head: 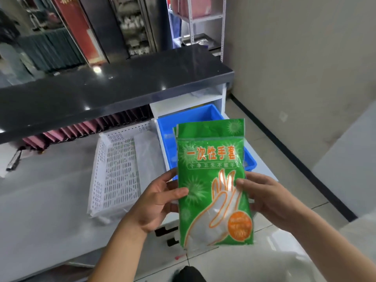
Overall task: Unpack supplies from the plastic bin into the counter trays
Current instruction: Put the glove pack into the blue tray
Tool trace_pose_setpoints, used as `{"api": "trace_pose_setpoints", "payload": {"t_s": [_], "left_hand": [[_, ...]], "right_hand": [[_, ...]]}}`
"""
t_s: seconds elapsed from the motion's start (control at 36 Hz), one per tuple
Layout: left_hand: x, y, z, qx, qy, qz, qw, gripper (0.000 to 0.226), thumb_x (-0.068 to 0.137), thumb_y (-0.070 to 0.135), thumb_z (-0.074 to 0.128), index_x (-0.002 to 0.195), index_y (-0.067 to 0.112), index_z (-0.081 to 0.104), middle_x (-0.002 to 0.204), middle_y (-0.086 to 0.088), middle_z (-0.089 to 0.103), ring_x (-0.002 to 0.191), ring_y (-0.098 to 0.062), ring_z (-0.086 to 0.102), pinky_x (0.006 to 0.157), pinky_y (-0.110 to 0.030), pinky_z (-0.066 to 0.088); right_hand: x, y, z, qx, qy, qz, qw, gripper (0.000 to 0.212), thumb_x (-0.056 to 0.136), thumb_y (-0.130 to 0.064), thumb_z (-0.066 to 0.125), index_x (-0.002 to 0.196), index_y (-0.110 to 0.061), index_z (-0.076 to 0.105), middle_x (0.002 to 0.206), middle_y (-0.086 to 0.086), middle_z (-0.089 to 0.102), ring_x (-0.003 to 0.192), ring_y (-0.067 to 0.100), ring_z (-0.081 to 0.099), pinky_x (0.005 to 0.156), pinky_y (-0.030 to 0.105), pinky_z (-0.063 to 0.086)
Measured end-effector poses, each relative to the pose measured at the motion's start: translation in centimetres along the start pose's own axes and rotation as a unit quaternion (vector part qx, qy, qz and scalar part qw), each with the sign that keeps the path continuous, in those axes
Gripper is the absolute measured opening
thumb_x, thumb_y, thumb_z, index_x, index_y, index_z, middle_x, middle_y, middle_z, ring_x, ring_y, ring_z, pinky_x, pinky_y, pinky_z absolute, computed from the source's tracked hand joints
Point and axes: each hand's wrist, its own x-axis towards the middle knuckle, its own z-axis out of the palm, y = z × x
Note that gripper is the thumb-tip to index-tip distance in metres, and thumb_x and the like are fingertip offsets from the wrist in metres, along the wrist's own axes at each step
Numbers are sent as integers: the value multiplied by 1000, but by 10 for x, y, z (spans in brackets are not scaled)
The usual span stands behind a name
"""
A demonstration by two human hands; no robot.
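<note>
Grey worktop [50,200] is spreading across the lower left of the frame, with a raised black glossy ledge [114,88] running over it across the upper half and a plain beige wall filling the right side. A white perforated tray [118,171] is lying on the worktop at centre left, and the blue plastic bin [168,127] is sitting just right of it, under the ledge's end. Pale tiled floor is showing at lower right, edged by a dark baseboard.

Both hands are holding up a green packet of disposable gloves [211,180] in the centre of the frame, in front of the bin. The left hand [158,202] is keeping its grip clamped on the packet's left edge, and the right hand [264,196] is clamped on its right edge. A second green packet's edge is peeking out behind the first.
</note>
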Motion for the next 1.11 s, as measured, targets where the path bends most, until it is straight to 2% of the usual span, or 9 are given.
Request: {"api": "trace_pose_setpoints", "payload": {"t_s": [0.19, 0.36, 0.47, 0.58, 0.69, 0.78, 0.83, 0.97, 1.11], "left_hand": [[41, 12, 11, 17, -1, 27, 999, 52, 80, 5, 71, 128, 22, 63, 120, -11, 71, 101, -26, 71, 67, -35, 60], [78, 20, -1, 48, 46, 83, 994, 48, 78, 3, 73, 121, 26, 68, 117, -8, 73, 101, -25, 72, 75, -32, 59], [104, 24, -25, 92, 137, 93, 982, 51, 78, -7, 75, 124, 12, 62, 109, -9, 74, 105, -22, 70, 90, -32, 56], [120, 26, -57, 80, 278, 93, 953, 41, 88, -14, 55, 103, 21, 68, 78, -5, 78, 70, -14, 72, 65, -19, 56], [135, 12, -91, 93, 394, 66, 912, 27, 79, 6, 77, 98, 24, 71, 73, -9, 76, 67, -16, 70, 72, -35, 55], [146, 5, -104, 164, 401, 37, 901, 51, 70, 32, 82, 118, 25, 64, 97, -3, 73, 88, -19, 70, 85, -44, 56], [155, 4, -107, 214, 359, -4, 908, 67, 74, 32, 80, 135, 25, 53, 117, 5, 63, 104, -15, 65, 93, -43, 53], [163, -2, -113, 355, 321, -69, 875, 68, 83, 19, 64, 145, 34, 43, 100, 15, 62, 79, -10, 62, 63, -24, 46], [162, 1, -120, 324, 299, -65, 895, 57, 82, 9, 66, 135, 27, 55, 122, 12, 69, 92, -7, 69, 83, -35, 56]], "right_hand": [[10, -41, -11, -87, 24, -45, 995, 35, 73, -16, 77, 107, -9, 74, 112, 19, 72, 101, 36, 69, 86, 55, 57], [43, -89, 1, -178, 70, -116, 975, 27, 65, -12, 78, 92, -8, 78, 94, 15, 77, 82, 29, 73, 76, 44, 59], [80, -119, 14, -264, 93, -156, 947, 16, 75, -1, 76, 90, -7, 79, 86, 12, 78, 76, 23, 71, 79, 41, 59], [126, -148, 23, -509, 149, -180, 828, 12, 79, -16, 78, 92, -16, 78, 66, -5, 71, 62, 4, 57, 63, 33, 54], [170, -169, 41, -682, 186, -188, 682, 20, 79, -28, 73, 98, -33, 77, 78, -4, 71, 80, 26, 64, 72, 35, 51], [204, -172, 46, -744, 193, -214, 602, 26, 83, -26, 69, 108, -33, 74, 101, 4, 75, 92, 35, 65, 74, 37, 50], [227, -171, 45, -775, 188, -229, 558, 30, 85, -21, 65, 112, -33, 72, 107, 4, 74, 96, 34, 66, 72, 37, 48], [273, -158, 44, -816, 160, -258, 492, 36, 88, -14, 58, 117, -30, 70, 111, 3, 71, 102, 31, 64, 71, 37, 47], [309, -141, 44, -832, 145, -254, 471, 41, 87, -9, 53, 121, -26, 68, 108, 3, 69, 100, 32, 61, 69, 35, 46]]}}
